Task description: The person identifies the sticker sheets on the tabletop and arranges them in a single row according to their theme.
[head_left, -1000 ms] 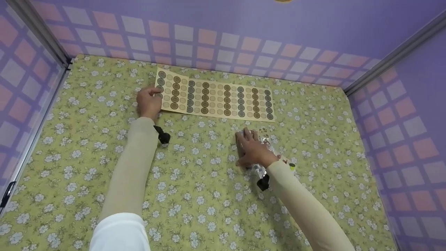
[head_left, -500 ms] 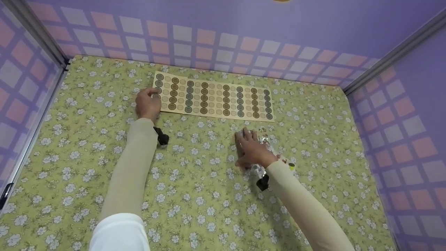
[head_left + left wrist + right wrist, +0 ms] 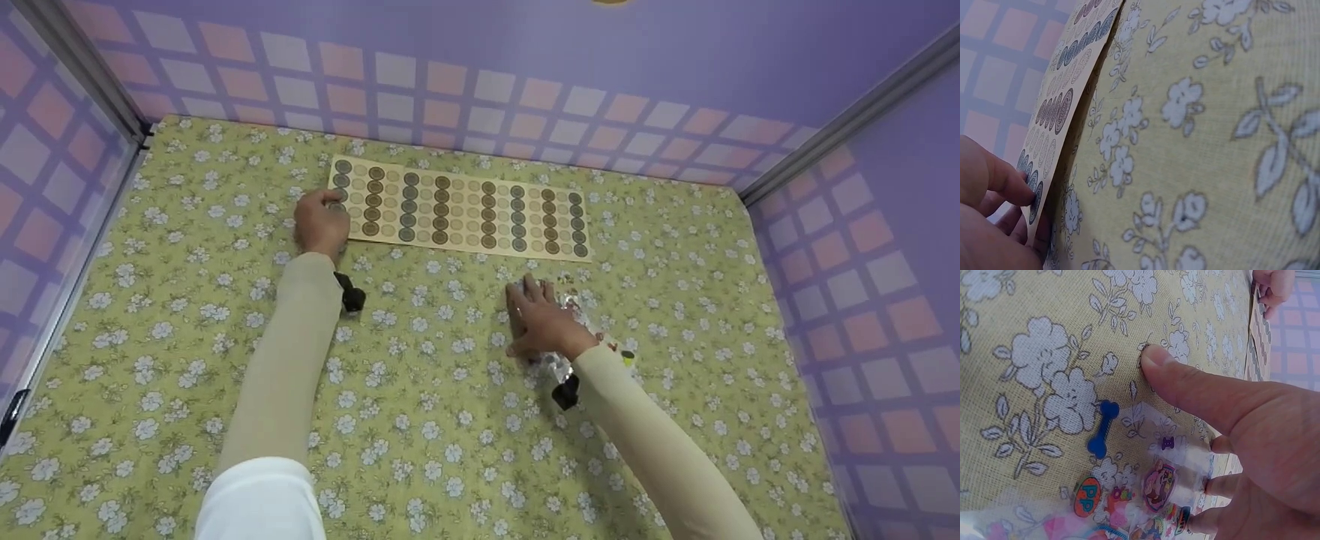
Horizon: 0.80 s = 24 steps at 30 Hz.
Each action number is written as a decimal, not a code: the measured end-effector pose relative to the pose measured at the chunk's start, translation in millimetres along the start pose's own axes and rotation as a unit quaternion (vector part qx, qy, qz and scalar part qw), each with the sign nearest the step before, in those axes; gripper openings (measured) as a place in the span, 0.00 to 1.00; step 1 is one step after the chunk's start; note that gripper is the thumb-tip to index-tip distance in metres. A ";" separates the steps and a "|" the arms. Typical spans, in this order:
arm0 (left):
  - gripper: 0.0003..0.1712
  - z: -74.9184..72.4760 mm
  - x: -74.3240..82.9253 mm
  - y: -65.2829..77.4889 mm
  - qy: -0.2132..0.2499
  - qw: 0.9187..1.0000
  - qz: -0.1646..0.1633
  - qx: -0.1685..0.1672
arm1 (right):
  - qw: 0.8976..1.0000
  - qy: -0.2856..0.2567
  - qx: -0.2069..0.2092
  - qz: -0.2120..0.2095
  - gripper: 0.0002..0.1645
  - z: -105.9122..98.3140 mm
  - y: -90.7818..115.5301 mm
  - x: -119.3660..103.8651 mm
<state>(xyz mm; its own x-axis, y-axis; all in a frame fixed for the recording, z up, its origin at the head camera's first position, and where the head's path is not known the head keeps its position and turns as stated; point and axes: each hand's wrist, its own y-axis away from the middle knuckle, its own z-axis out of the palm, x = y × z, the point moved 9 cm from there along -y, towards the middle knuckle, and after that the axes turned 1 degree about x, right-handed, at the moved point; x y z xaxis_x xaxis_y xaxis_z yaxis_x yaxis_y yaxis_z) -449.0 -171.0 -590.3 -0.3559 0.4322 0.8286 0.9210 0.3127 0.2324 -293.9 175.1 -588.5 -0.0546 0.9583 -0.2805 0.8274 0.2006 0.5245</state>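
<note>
At the left edge of a long cream sticker sheet (image 3: 472,206), my left hand (image 3: 322,223) pinches the paper. The left wrist view shows the thumb over a dark printed circle and other fingers behind the sheet (image 3: 1072,84). Columns of dark blue, brown and pale round stickers cover it. Nearer to me and to the right, my right hand (image 3: 549,326) rests with spread fingers on a clear sticker sheet (image 3: 1157,486). Colourful cartoon stickers and a blue bone-shaped sticker (image 3: 1104,429) show there; the palm hides part of it in the head view.
A yellow-green floral cloth (image 3: 420,390) covers the table. Purple checked walls (image 3: 450,97) rise along the back and both sides. A small dark and yellow piece (image 3: 628,358) of the clear sheet shows beside the right sleeve.
The left end of the cream sticker sheet, raised and bent a second ago, has come down flatter with my left hand still gripping it. My right hand has stayed in place.
</note>
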 end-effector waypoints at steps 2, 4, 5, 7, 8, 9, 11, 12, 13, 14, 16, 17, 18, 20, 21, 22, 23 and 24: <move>0.21 -1.4 1.0 0.9 -0.013 1.000 0.010 0.009 | 1.000 0.002 0.000 -0.001 0.68 0.3 -0.2 -0.3; 0.21 -3.4 3.2 2.0 -0.031 0.999 0.025 0.022 | 1.000 0.006 -0.001 -0.001 0.68 0.3 -0.6 -0.2; 0.21 -4.4 4.4 2.7 -0.040 0.998 0.031 0.029 | 1.000 0.009 -0.001 0.000 0.68 0.3 -0.7 -0.2; 0.20 -7.0 7.1 4.6 -0.062 0.996 0.041 0.043 | 1.000 0.012 -0.001 -0.001 0.68 0.3 -1.1 -0.3; 0.19 -8.9 8.8 5.4 -0.070 0.995 0.047 0.051 | 1.000 0.012 -0.001 -0.001 0.68 0.5 -1.3 -0.5; 0.18 -9.6 9.6 6.4 -0.077 0.994 0.049 0.053 | 1.000 0.013 -0.002 -0.002 0.68 0.7 -1.6 -0.7; 0.16 -12.1 12.3 8.8 -0.086 0.993 0.055 0.058 | 1.000 0.012 -0.004 -0.003 0.68 1.0 -1.3 -0.7; 0.16 -13.3 13.6 10.2 -0.092 0.992 0.058 0.059 | 1.000 0.011 -0.004 -0.004 0.68 1.2 -1.2 -0.7; 0.17 -14.1 14.6 11.5 -0.096 0.992 0.059 0.058 | 1.000 0.009 -0.005 -0.004 0.68 1.3 -1.1 -0.6; 0.17 -14.9 15.5 12.6 -0.100 0.991 0.061 0.057 | 1.000 0.009 -0.006 -0.005 0.68 1.5 -0.9 -0.6; 0.19 -17.1 17.5 15.1 -0.102 0.991 0.067 0.055 | 1.000 0.005 -0.007 -0.007 0.67 1.6 -0.5 -0.4; 0.20 -17.9 18.6 16.4 -0.103 0.991 0.069 0.052 | 1.000 0.004 -0.007 -0.008 0.67 1.6 -0.4 -0.4; 0.22 -18.7 19.8 18.1 -0.104 0.991 0.072 0.050 | 1.000 0.005 -0.006 -0.010 0.67 1.4 -0.4 -0.4; 0.25 -19.8 22.2 21.0 -0.106 0.990 0.080 0.044 | 1.000 0.006 -0.006 -0.012 0.66 1.1 -0.2 -0.2; 0.27 -19.9 23.2 22.2 -0.111 0.989 0.084 0.041 | 1.000 0.005 -0.006 -0.012 0.66 0.8 0.0 -0.1; 0.30 -19.0 23.6 23.5 -0.118 0.989 0.087 0.035 | 1.000 0.005 -0.005 -0.011 0.66 0.7 0.1 0.1; 0.33 -17.7 24.0 25.0 -0.127 0.988 0.089 0.026 | 1.000 0.005 -0.004 -0.010 0.66 0.7 0.2 0.2; 0.37 -15.9 23.9 26.6 -0.139 0.986 0.091 0.018 | 1.000 0.004 -0.004 -0.010 0.66 0.9 0.4 0.0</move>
<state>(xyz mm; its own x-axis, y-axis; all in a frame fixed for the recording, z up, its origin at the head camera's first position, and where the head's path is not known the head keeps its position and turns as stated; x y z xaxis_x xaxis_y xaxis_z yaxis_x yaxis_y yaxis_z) -430.5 -165.8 -556.2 -0.2190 0.6983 0.6815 0.9693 0.2356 0.0701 -293.0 175.0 -589.0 -0.0758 0.9558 -0.2840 0.8220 0.2212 0.5248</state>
